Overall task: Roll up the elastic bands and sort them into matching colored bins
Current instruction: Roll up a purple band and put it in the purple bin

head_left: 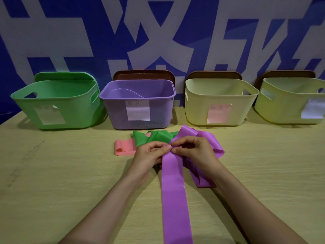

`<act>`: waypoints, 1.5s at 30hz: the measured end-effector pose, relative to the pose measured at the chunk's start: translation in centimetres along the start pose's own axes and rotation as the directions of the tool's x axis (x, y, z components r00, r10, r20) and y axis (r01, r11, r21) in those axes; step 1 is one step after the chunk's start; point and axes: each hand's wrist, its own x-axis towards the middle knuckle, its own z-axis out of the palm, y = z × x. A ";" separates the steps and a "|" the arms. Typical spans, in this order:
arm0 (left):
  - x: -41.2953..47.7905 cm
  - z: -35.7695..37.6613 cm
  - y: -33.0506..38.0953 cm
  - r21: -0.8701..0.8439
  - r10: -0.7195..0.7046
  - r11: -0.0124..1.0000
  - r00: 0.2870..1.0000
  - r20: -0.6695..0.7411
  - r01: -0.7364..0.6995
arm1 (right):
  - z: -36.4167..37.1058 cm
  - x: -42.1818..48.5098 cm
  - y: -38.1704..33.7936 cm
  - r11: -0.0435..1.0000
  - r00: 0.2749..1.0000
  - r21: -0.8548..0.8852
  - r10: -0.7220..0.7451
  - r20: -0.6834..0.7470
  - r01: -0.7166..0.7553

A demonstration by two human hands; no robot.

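At the far left of the worktop [52,173] stood the green bin [79,113], and next to it the purple bin [114,111]. In front of them the pink band [123,147] lay flat, with one end curled over. Its other end ran under the green band [151,137], which sat in a loose, crumpled heap.

The left hand [149,154] had its fingers curled, pinching the far end of the purple band [173,199] between thumb and forefinger. That band ran as a long flat strip toward the person and off the bottom edge. More of it lay in slack loops and folds to the right. The right hand [195,150] pinched the same end, its fingertips touching those of the left.

The band looked thin, light and limp, with a smooth sheen, so it would probably slip and spring open unless kept taut. A hold at both corners of the end edge seemed best, so the first turn would start square and tight.

Further right stood a cream bin with a pink label [197,110] and another cream bin [281,110]. No rolled band could be seen in any bin.
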 end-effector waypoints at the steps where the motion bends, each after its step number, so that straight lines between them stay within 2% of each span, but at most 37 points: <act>1: 0.0 0.0 0.0 -0.003 0.005 1.000 1.000 -0.010 -0.005 | -0.1 0.0 0.0 1.000 1.000 0.002 0.002 0.019 -0.002; 8: -0.1 -0.1 0.2 0.016 0.050 0.999 0.998 -0.046 -0.050 | -0.2 0.0 -0.1 0.996 0.995 -0.004 0.091 0.042 -0.091; 12: -0.1 -0.3 0.3 0.027 0.065 0.998 0.997 -0.031 -0.064 | -0.4 -0.2 -0.2 0.994 0.994 0.061 0.090 0.055 -0.093; 14: -0.1 -0.2 0.3 0.025 0.061 0.998 0.998 -0.028 -0.060 | -0.4 -0.2 -0.2 0.996 0.996 0.041 0.075 0.042 -0.077; 17: -0.1 -0.2 0.2 -0.019 -0.005 1.000 0.999 0.034 0.006 | -0.3 -0.2 -0.2 0.997 0.998 0.047 0.058 0.021 -0.059; 20: -0.3 -0.2 -0.1 0.080 -0.081 0.994 0.988 0.128 0.071 | -0.1 -0.2 -0.4 0.988 0.998 0.134 0.069 0.012 -0.070; 26: -0.4 0.0 -0.1 0.143 -0.103 0.985 0.993 0.064 0.093 | -0.2 -0.4 -0.6 0.983 0.996 0.168 0.065 0.054 -0.073; 37: -0.5 0.0 -0.1 0.080 -0.066 0.995 0.994 0.091 0.059 | -0.1 -0.3 -0.3 0.998 1.000 0.062 -0.015 -0.013 0.016; 42: -0.3 0.3 0.1 0.058 -0.072 0.996 0.996 0.058 0.069 | -0.4 -0.2 -0.2 0.998 1.000 0.061 -0.028 0.010 0.027; 45: -0.4 0.1 0.1 0.057 -0.057 0.997 0.994 0.091 0.052 | -0.4 -0.2 -0.4 0.998 0.999 0.054 -0.033 0.027 0.032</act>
